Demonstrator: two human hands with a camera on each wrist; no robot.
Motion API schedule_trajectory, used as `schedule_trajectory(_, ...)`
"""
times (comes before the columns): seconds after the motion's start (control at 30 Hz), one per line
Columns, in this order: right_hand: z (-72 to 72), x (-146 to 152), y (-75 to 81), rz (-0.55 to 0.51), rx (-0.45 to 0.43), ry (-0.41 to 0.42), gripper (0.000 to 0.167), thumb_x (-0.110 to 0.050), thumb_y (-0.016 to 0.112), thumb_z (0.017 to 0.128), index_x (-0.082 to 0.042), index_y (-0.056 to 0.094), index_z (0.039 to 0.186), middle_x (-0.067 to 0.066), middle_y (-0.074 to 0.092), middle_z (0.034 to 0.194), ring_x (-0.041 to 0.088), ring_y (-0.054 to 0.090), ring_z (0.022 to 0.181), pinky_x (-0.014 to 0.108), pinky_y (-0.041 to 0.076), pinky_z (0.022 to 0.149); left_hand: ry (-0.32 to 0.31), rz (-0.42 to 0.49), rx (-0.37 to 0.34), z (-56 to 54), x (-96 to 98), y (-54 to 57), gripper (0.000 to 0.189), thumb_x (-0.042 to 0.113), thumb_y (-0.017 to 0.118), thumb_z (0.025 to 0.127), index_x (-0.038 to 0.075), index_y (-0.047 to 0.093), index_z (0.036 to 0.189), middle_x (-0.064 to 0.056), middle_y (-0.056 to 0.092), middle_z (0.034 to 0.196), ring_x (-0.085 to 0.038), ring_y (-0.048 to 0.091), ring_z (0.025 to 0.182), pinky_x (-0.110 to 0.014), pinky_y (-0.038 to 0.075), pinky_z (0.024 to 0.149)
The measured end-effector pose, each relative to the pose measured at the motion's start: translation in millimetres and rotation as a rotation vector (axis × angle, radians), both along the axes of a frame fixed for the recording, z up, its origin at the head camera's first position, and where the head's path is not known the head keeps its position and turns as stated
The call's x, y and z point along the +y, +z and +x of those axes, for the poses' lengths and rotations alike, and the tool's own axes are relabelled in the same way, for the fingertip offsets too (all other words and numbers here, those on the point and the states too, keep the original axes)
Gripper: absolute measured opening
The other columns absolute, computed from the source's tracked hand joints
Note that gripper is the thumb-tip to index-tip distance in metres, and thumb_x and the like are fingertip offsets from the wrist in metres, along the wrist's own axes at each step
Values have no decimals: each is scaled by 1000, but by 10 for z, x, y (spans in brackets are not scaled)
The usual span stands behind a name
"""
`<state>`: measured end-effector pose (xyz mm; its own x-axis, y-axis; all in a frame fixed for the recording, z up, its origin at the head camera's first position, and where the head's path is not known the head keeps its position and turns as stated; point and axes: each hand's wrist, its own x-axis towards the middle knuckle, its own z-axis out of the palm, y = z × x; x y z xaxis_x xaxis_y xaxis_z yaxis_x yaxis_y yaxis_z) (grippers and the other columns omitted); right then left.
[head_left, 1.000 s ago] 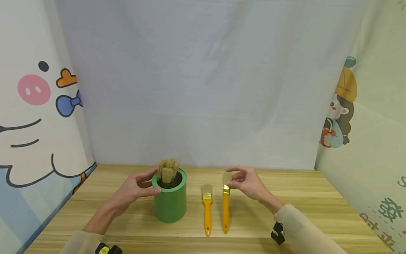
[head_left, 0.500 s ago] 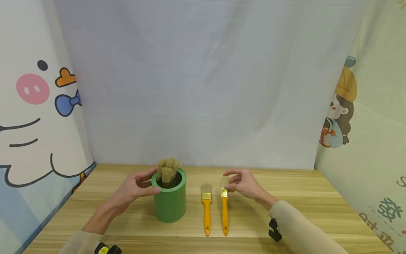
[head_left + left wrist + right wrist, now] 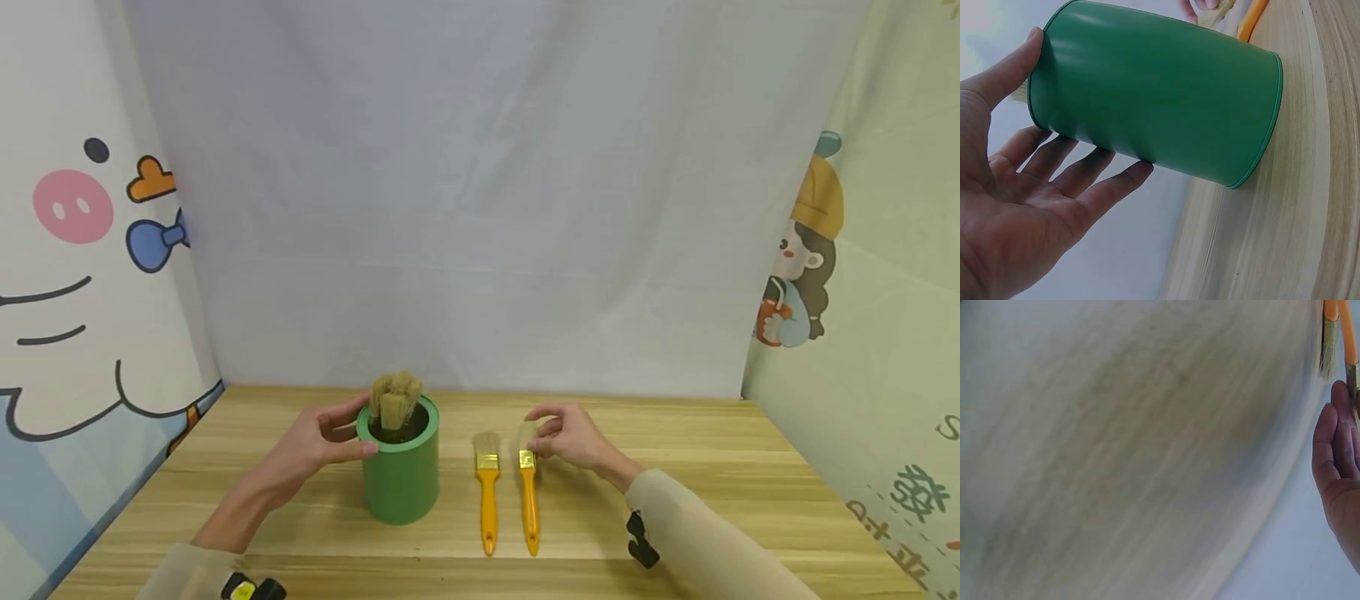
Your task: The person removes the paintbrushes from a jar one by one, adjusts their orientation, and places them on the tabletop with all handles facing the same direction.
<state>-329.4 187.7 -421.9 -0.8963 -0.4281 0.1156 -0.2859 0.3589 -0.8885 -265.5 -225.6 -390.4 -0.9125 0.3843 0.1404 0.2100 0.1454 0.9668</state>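
Observation:
In the head view a green cylindrical pot (image 3: 401, 492) stands upright, with several pale-bristled brushes (image 3: 394, 407) poking out of it. My left hand (image 3: 311, 437) holds the pot near its rim; the left wrist view has the thumb at the top edge and fingertips against the wall. Two flat paintbrushes with orange handles and gold ferrules lie right of the pot, bristles pointing away. My right hand (image 3: 570, 437) pinches the right paintbrush (image 3: 530, 504) around its bristles and ferrule, partly covering them. The left paintbrush (image 3: 488, 504) lies beside it, untouched.
All of this is on a wooden tabletop (image 3: 697, 467). A pale grey cloth (image 3: 480, 208) hangs behind the far edge. Printed cartoon sheets (image 3: 67, 317) flank the table on both sides.
My right hand has slid the right paintbrush slightly leftward, closer to the other one, and slightly nearer to me. The left hand stays on the pot.

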Motion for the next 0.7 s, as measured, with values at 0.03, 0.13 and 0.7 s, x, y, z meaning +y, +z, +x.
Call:
schedule_trajectory(0.03, -5, -4, -7, 2, -3, -4, 42, 8, 76, 92, 16, 61, 131, 23, 76, 97, 30, 76, 81, 46, 63, 75, -2, -2, 0, -2, 1, -1, 84, 15, 79, 96, 1, 33, 164, -19, 34, 166, -48, 41, 145, -58, 43, 112)
schedule_trajectory(0.13, -20, -16, -25, 15, -3, -13, 41, 8, 77, 92, 16, 63, 129, 22, 76, 94, 28, 75, 79, 43, 64, 73, -2, 0, -3, -1, 2, 1, 84, 15, 79, 96, 1, 33, 164, -19, 34, 166, -48, 41, 145, -58, 43, 112)
schedule_trajectory(0.7, -40, -64, -98, 200, 102, -70, 35, 1, 84, 88, 9, 72, 120, 11, 76, 91, 21, 72, 83, 35, 60, 71, -10, 7, 14, 24, -4, 17, 84, 14, 79, 95, -2, 32, 163, -22, 34, 165, -50, 41, 144, -58, 43, 112)
